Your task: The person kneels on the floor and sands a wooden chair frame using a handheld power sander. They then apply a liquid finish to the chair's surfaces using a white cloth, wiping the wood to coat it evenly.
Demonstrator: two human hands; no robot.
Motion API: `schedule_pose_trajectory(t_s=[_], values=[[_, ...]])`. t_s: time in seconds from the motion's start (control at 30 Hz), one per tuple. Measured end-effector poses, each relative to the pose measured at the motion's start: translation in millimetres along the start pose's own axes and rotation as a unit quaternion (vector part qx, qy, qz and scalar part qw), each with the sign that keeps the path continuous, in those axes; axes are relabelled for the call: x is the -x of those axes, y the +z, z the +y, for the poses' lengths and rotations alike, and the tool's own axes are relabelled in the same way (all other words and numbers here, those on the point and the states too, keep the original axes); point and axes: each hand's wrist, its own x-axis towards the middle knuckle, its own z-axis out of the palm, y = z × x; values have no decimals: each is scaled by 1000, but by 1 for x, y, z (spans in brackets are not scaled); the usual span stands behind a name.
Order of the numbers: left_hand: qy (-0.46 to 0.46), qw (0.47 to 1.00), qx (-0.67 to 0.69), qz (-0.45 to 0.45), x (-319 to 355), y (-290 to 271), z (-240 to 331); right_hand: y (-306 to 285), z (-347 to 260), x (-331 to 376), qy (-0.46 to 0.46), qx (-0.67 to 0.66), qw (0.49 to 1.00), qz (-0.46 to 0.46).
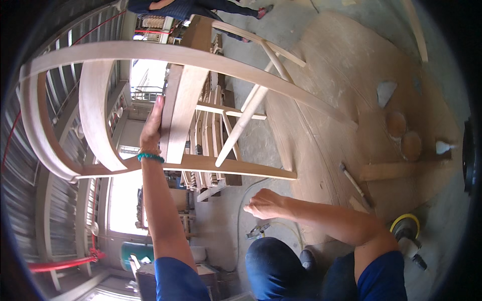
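A bare wooden chair [186,115] fills the upper middle, its curved back slats to the left and its legs and round stretchers to the right. My left hand [152,131], with a green bead bracelet at the wrist, lies along the edge of the seat and holds the chair there. Part of that grip is hidden. Below the chair's lower leg, apart from the wood, my right hand [266,203] is closed with curled fingers. Whatever may be inside it cannot be made out.
Cardboard [326,140] covers the floor at right, bearing round discs [396,124], a slim dark-ended tool [354,184] and a white bottle [444,147]. A yellow-rimmed power sander [405,230] sits lower right. Wooden parts [213,125] are stacked behind the chair. Another person [188,7] stands at the top.
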Motion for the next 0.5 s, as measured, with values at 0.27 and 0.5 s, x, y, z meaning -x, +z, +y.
schedule_pose_trajectory(t_s=[0.27, 0.5], values=[[102, 992, -72, -24, -15, 76, 3, 29, 36, 34, 94, -14, 995, -27], [83, 965, -236, 85, -6, 72, 3, -34, 46, 27, 221, -7, 975, -36]])
